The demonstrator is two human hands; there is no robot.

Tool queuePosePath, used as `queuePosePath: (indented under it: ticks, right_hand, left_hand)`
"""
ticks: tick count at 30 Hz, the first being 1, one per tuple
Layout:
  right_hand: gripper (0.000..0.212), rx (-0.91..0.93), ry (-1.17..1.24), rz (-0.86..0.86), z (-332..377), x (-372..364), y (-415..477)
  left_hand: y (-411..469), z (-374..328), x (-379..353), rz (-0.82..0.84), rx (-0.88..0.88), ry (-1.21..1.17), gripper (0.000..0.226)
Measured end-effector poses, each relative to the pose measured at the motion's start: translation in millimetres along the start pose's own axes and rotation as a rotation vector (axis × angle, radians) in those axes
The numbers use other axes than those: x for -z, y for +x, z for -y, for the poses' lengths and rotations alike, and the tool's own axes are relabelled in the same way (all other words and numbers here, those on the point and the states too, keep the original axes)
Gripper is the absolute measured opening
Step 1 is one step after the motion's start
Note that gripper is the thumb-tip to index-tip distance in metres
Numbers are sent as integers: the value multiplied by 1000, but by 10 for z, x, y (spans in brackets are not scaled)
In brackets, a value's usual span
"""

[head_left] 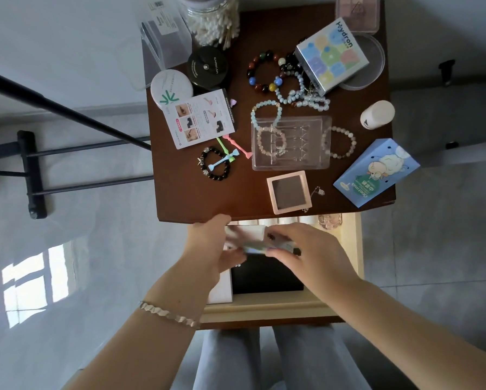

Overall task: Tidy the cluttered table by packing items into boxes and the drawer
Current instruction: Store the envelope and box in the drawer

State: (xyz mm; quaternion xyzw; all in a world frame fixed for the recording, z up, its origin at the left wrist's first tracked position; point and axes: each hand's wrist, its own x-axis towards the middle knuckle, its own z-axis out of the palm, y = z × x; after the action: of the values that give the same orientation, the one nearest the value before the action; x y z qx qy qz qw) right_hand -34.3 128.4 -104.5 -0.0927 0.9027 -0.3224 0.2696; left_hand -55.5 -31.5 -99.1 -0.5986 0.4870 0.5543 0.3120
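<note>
1. Brown wood of the bench (191, 192) is crowded up to its front edge, directly above the open drawer (358, 249); if the bench is knocked while the drawer is being worked in, things could be shaken off it.
2. The blue carton (377, 173) is stood at the right front corner and appears to reach past the edge; it is judged the likeliest thing to be tipped to the floor by a raised right forearm.
3. The black box (267, 277) takes up much of the drawer's floor; the packet could be left perched on it rather than beside it, and the drawer might then be jammed when it is pushed in.
4. The pink-framed box (289, 191) and the thin chain (317, 192) just beside it lie near the front edge; either could be swept down by a wrist lifted out carelessly.
5. The small pale packet (264, 246), blurred, is held over the drawer between the two grips; it could be dropped if one side is let go early.
6. The right grip (315, 254) is set in from the right, palm down; its fingers are curled over the packet's right end, so the packet is pinched.
7. The left grip (213, 249) is set at the packet's left end, one finger stretched toward the bench edge; whether the packet is held there or only steadied cannot be told through the blur.
</note>
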Motion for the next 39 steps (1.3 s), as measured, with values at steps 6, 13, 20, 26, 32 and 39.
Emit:
queuePosePath:
  ticks: [6,13,20,26,32,39]
  right_hand:
    - [64,-395,304,381,-645,-605,35]
    - [20,-909,553,102,-1036,-1563,105]
    - [31,-612,-197,554,-916,-1582,-59]
    - [36,-337,-341,324,-807,-1515,89]
    - [35,-332,-175,486,-730,-1624,225]
    - [31,-164,-297,571,-363,-791,394]
  left_hand:
    - [510,414,348,-94,-187,574,17]
    - [984,753,512,-58,-333,919,22]
    - [1147,839,512,-26,-492,1009,30]
    - [1223,795,535,15,-541,1085,36]
    - [1258,733,569,26,-515,1168,37]
    - [885,511,381,83,-587,1271,26]
